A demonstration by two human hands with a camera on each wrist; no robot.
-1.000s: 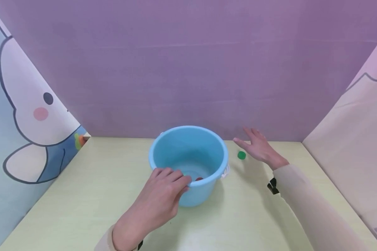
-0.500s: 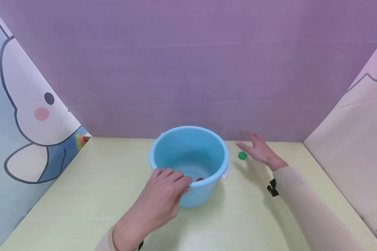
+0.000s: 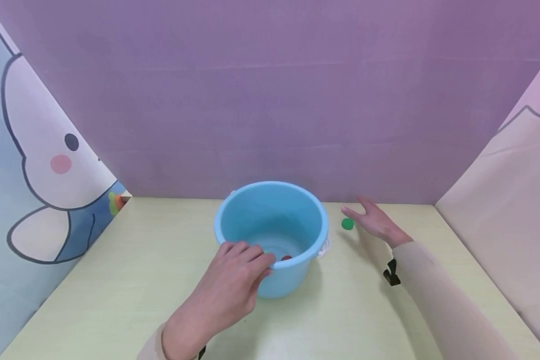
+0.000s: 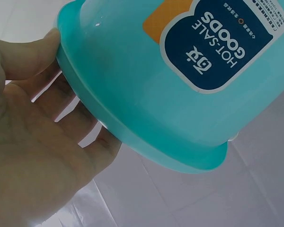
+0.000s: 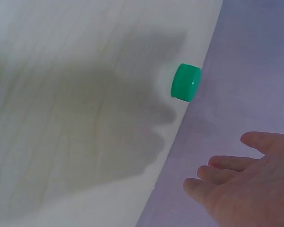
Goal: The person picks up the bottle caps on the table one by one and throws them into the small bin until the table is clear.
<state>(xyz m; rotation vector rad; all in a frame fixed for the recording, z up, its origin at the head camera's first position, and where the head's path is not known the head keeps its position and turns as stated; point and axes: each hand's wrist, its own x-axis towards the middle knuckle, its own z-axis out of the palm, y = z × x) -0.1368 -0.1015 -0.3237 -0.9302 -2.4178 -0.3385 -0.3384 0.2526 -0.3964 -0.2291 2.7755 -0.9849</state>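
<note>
A light blue bucket point(image 3: 281, 285) stands on the table, and my left hand point(image 3: 227, 280) grips its near rim. In the left wrist view, the thumb lies on the outside of the bucket wall point(image 4: 128, 90) and the fingers go over the rim. Part of a small red round thing point(image 3: 286, 258) shows on the bucket floor; a bit of green beside it is mostly hidden by my left hand. To the right of the bucket lies a green bottle cap point(image 3: 347, 224). My right hand point(image 3: 375, 225) hovers beside this cap point(image 5: 186, 82), thumb spread from its extended fingers, holding nothing.
The pale wood-look table point(image 3: 171, 225) ends at a purple backdrop point(image 3: 270, 100) close behind bucket and cap. Cartoon-printed cloth point(image 3: 36, 200) hangs on the left, and a pale cloth panel point(image 3: 508, 210) on the right. A white handle joint point(image 3: 325, 247) sticks out from the bucket's right side.
My right hand has come down slightly and to the right, closer to the green bottle cap, its fingers lower. The left hand keeps its grip on the bucket.
</note>
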